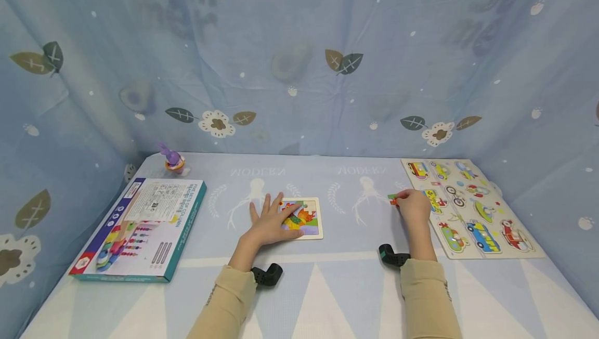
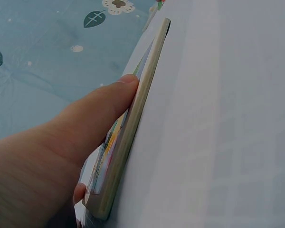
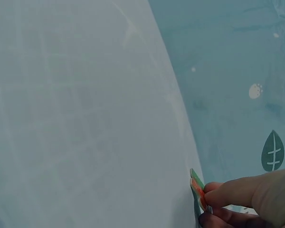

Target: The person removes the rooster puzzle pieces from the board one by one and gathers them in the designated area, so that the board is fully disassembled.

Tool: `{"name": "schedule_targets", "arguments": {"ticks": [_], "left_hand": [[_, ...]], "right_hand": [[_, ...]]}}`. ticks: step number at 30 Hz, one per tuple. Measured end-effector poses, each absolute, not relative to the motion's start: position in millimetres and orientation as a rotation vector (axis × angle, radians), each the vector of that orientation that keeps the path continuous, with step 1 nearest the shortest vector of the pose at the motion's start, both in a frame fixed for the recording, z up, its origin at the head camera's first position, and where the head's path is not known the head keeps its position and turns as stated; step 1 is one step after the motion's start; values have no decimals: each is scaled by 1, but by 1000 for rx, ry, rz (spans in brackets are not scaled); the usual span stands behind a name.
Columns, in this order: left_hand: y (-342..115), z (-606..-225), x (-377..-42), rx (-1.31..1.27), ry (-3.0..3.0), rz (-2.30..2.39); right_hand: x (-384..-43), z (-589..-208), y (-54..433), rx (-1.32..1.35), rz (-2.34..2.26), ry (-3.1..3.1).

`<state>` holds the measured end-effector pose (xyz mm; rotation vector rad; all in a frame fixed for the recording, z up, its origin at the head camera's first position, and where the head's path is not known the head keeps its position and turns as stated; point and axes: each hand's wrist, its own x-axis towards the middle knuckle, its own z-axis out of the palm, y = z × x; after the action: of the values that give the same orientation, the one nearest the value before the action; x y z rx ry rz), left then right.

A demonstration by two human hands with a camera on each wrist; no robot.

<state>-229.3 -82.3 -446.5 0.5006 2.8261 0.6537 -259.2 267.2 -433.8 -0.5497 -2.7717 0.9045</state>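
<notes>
A small square jigsaw puzzle [image 1: 320,219] with a pale wooden frame lies on the table, its picture in orange, yellow, green and purple. My left hand [image 1: 270,225] rests on its left side with fingers spread, partly hiding the picture. In the left wrist view the thumb presses on the picture just inside the frame's edge [image 2: 137,114]. Off to the right, my right hand [image 1: 414,207] pinches a small green and red puzzle piece [image 1: 392,199] between thumb and fingertips. The right wrist view shows that piece [image 3: 196,189] edge-on, close over the table.
At the right lies a large wooden peg board [image 1: 468,214] with vehicle pictures, near my right hand. A flat toy box [image 1: 140,230] lies at the left, with a purple rabbit figure [image 1: 173,158] behind it. A patterned blue curtain [image 1: 299,68] rises along the table's back edge.
</notes>
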Motion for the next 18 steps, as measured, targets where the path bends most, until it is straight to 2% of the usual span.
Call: {"name": "schedule_targets", "arguments": {"ticks": [18], "left_hand": [[-83, -446, -229, 497, 2820, 652]], "right_hand": [[-257, -431, 266, -493, 837, -2867]]}}
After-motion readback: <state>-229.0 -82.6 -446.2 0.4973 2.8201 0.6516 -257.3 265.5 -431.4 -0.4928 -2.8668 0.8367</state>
